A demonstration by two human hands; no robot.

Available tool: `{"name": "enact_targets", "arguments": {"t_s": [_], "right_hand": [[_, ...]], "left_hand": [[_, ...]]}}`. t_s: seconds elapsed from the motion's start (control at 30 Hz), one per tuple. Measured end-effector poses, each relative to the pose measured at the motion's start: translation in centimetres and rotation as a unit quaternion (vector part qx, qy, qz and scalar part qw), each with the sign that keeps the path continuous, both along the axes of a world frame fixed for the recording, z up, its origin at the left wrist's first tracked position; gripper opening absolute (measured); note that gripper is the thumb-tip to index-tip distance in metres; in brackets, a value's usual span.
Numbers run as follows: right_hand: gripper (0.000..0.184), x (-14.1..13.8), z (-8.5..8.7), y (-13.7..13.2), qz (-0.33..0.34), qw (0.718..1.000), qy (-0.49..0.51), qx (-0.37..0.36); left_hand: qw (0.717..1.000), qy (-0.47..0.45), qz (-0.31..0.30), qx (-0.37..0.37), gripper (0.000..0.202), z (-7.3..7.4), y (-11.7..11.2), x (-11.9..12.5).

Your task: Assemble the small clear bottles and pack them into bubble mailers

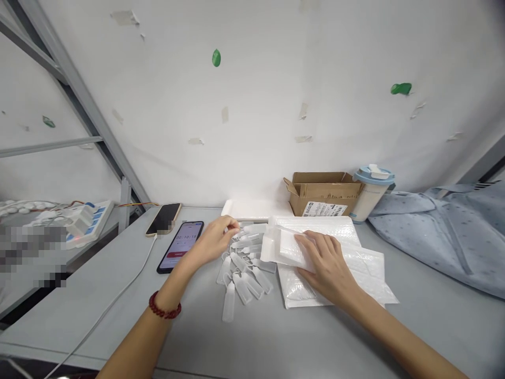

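My left hand (215,241) pinches a small clear plastic bottle (248,230) at the top of a loose pile of several such bottles (242,273) on the grey table (252,337). A red bead bracelet (163,309) sits on that wrist. My right hand (325,263) rests on a small white bubble mailer (286,247), fingers curled over its upper face, holding it. This mailer lies on top of a stack of larger white bubble mailers (355,263).
Two phones lie left of the pile: one with a timer screen (181,245), one dark (163,218) with a white cable. A cardboard box (323,192), a white-and-blue cup (371,195) and a flat white tray (252,209) stand by the wall. Blue cloth (445,231) lies right.
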State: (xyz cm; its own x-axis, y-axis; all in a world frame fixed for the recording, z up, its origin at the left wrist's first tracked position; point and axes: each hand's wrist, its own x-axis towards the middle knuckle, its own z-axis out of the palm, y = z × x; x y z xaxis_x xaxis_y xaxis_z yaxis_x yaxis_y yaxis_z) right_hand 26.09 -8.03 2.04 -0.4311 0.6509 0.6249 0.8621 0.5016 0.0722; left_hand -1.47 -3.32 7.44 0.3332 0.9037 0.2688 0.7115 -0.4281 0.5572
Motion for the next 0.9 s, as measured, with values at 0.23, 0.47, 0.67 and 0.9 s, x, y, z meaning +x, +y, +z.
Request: {"name": "enact_targets", "arguments": {"t_s": [0.23,0.47,0.67,0.9], "right_hand": [[0.053,0.1,-0.1,0.0,0.008,1.000,0.003,-0.002],[0.053,0.3,0.1,0.0,0.010,1.000,0.004,0.004],[0.051,-0.2,0.0,-0.1,0.014,1.000,-0.001,0.007],[0.044,-0.4,-0.1,-0.3,0.032,0.999,-0.002,0.013]], "left_hand": [[0.993,0.038,-0.088,0.063,0.017,-1.9,-1.8,3.4],[0.990,0.067,-0.079,0.095,0.018,-1.9,-1.5,2.8],[0.972,0.131,-0.100,0.166,0.022,-2.3,-1.6,3.1],[0.981,-0.043,-0.156,0.111,0.022,-3.7,-3.2,5.9]]}}
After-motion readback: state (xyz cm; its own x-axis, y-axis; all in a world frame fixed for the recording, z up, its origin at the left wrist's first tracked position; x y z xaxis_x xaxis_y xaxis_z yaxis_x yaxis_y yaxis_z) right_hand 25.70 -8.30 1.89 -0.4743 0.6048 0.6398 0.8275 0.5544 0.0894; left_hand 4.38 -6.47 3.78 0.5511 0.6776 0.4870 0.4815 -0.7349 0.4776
